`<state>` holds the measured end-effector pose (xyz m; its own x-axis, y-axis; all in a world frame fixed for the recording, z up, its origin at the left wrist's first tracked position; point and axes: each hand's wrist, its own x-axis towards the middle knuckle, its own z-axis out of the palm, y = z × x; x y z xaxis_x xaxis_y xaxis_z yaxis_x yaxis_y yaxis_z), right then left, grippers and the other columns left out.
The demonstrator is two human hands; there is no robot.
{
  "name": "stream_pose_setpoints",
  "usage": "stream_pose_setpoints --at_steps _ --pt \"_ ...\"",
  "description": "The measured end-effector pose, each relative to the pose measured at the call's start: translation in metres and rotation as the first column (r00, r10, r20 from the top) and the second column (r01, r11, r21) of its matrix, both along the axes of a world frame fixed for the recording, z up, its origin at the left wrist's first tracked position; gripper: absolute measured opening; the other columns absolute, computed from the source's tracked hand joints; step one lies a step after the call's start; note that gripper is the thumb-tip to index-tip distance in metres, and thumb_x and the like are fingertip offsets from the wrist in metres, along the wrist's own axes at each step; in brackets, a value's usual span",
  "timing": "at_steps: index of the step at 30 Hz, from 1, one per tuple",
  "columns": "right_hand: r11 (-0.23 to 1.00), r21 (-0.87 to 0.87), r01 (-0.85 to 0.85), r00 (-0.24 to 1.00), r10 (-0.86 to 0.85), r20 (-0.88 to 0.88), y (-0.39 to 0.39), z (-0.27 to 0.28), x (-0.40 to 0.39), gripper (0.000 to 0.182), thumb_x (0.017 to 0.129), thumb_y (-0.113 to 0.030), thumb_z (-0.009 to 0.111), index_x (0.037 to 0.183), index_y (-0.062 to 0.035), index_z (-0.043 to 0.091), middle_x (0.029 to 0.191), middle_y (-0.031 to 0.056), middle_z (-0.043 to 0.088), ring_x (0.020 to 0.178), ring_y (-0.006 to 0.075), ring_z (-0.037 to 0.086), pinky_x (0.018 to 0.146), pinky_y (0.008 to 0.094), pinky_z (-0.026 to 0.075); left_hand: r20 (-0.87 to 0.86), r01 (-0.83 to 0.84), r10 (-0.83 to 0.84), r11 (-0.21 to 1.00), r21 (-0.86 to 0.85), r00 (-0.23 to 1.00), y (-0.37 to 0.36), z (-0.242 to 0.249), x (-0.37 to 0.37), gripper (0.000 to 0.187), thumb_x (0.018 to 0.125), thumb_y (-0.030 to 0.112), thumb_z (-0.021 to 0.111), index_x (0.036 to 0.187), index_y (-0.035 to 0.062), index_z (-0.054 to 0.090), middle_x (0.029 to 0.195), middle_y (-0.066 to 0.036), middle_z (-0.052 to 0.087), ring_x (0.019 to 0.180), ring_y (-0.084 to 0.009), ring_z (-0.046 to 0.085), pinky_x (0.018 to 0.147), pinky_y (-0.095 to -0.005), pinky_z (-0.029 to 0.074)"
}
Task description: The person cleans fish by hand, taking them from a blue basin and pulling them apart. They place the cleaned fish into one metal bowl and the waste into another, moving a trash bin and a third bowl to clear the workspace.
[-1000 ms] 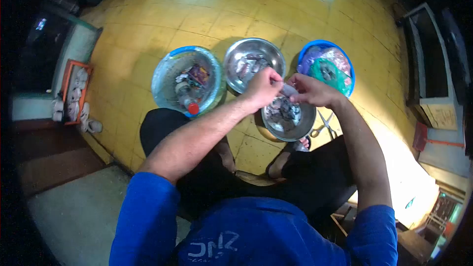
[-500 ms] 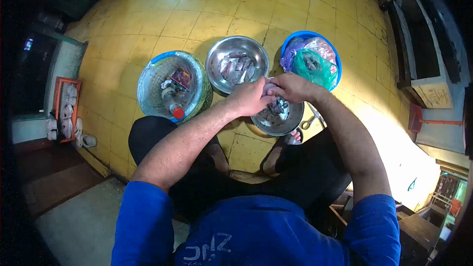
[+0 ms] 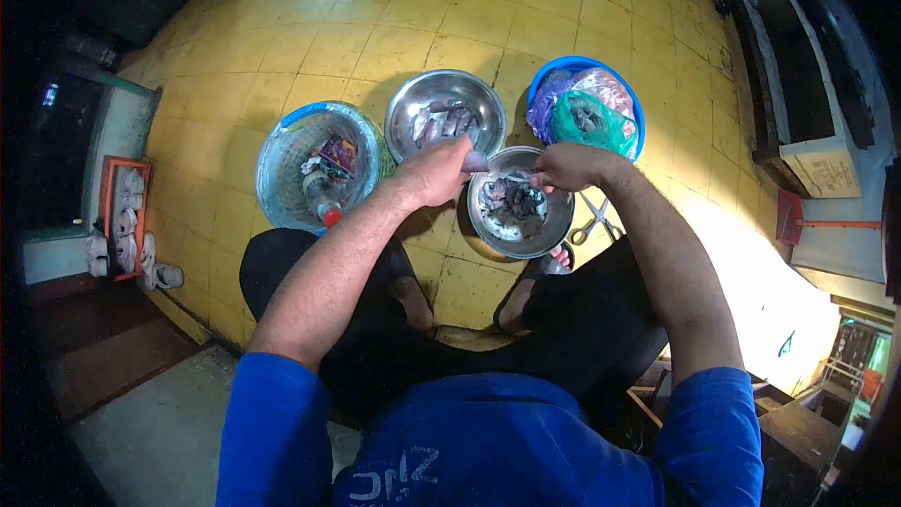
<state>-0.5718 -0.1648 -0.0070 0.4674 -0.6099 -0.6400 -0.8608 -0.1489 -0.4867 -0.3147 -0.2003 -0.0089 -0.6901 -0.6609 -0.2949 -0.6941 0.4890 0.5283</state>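
Note:
My left hand is closed around a small grey fish, which sticks out at the fingertips between two metal bowls. My right hand is over the right edge of the nearer bowl, fingers pressed together; what they hold, if anything, is too small to name. Dark and pale scraps lie in that bowl. The farther metal bowl holds several small fish.
On the left stands a plastic-lined basket with a red-capped bottle inside. A blue basin with plastic bags is at the right. Scissors lie by the nearer bowl. A shoe rack stands far left.
My hands have moved apart, the left one leftward with the fish, the right one to the bowl's right side. More of the scraps in the nearer bowl now shows.

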Motion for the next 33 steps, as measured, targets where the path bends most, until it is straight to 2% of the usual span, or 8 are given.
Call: stream_pose_setpoints --at_steps 6,8,11,13,15,22,26,33 --pt "0.968 -0.233 -0.096 0.995 0.086 -0.054 -0.002 -0.002 0.009 0.028 0.091 -0.030 0.060 0.095 -0.0028 0.068 0.083 0.0169 0.068 0.083 0.0295 0.068 0.076 0.0413 0.052 -0.252 0.035 -0.010 0.995 0.093 0.968 0.000 -0.007 -0.006 0.028 0.088 0.012 0.063 0.108 -0.0013 0.049 0.104 -0.022 0.064 0.104 -0.0372 0.062 0.087 -0.0448 0.049" --pt "0.905 -0.366 0.216 0.944 -0.098 0.314 -0.003 0.011 0.013 0.022 0.085 -0.019 0.067 0.100 -0.0036 0.069 0.083 0.0162 0.068 0.082 0.0271 0.068 0.074 0.0388 0.053 -0.249 -0.007 0.027 0.997 0.079 0.968 0.003 -0.010 -0.008 0.030 0.089 0.014 0.062 0.110 -0.0016 0.049 0.105 -0.023 0.063 0.104 -0.0381 0.062 0.088 -0.0451 0.049" --pt "0.879 -0.355 0.319 0.854 -0.104 0.509 0.000 0.021 0.024 0.022 0.079 -0.014 0.073 0.097 -0.0025 0.068 0.085 0.0159 0.068 0.082 0.0259 0.068 0.072 0.0360 0.054 -0.212 -0.051 0.078 0.990 0.130 0.974 0.003 -0.001 -0.010 0.033 0.090 0.012 0.059 0.117 -0.0030 0.046 0.107 -0.026 0.062 0.107 -0.0404 0.061 0.089 -0.0464 0.049" --pt "0.849 -0.426 0.312 0.838 -0.035 0.545 0.004 0.013 0.032 0.022 0.079 -0.016 0.072 0.095 -0.0013 0.067 0.089 0.0182 0.068 0.083 0.0326 0.068 0.072 0.0419 0.052 -0.178 -0.053 0.088 0.979 0.197 0.980 0.006 0.005 -0.013 0.036 0.090 0.009 0.057 0.121 -0.0041 0.043 0.109 -0.028 0.062 0.109 -0.0419 0.060 0.089 -0.0475 0.049" --pt "0.810 -0.457 0.367 0.843 -0.083 0.531 0.007 0.007 0.041 0.022 0.079 -0.015 0.075 0.088 0.0007 0.063 0.080 0.0140 0.063 0.073 0.0255 0.062 0.066 0.0359 0.049 -0.175 -0.067 0.095 0.985 0.162 0.980 0.008 0.004 -0.015 0.035 0.091 0.011 0.056 0.119 -0.0053 0.043 0.106 -0.029 0.062 0.106 -0.0438 0.060 0.088 -0.0496 0.049" --pt "0.848 -0.277 0.452 0.750 -0.193 0.633 0.007 0.005 0.046 0.018 0.080 -0.011 0.073 0.086 0.0014 0.060 0.074 0.0033 0.055 0.069 0.0112 0.051 0.061 0.0310 0.043 -0.181 -0.024 0.032 0.998 0.049 0.983 0.009 -0.008 -0.015 0.035 0.090 0.013 0.058 0.116 -0.0055 0.041 0.108 -0.030 0.060 0.107 -0.0453 0.058 0.087 -0.0506 0.049" --pt "0.883 -0.199 0.425 0.756 -0.225 0.615 0.001 0.012 0.038 0.030 0.075 -0.021 0.078 0.086 0.0012 0.062 0.071 0.0125 0.060 0.065 0.0214 0.058 0.063 0.0360 0.047 -0.153 0.014 -0.011 1.000 0.020 0.988 0.008 0.000 -0.014 0.036 0.090 0.013 0.058 0.116 -0.0053 0.040 0.111 -0.029 0.058 0.107 -0.0439 0.059 0.086 -0.0497 0.050" --pt "0.962 0.013 0.271 0.811 -0.236 0.536 -0.002 0.035 0.019 0.022 0.074 -0.014 0.081 0.076 -0.0007 0.063 0.064 -0.0023 0.055 0.064 0.0073 0.050 0.058 0.0288 0.041 -0.084 0.064 -0.066 0.998 -0.026 0.994 0.010 0.010 -0.012 0.032 0.089 0.014 0.060 0.112 -0.0033 0.044 0.111 -0.026 0.060 0.107 -0.0407 0.060 0.087 -0.0486 0.050"
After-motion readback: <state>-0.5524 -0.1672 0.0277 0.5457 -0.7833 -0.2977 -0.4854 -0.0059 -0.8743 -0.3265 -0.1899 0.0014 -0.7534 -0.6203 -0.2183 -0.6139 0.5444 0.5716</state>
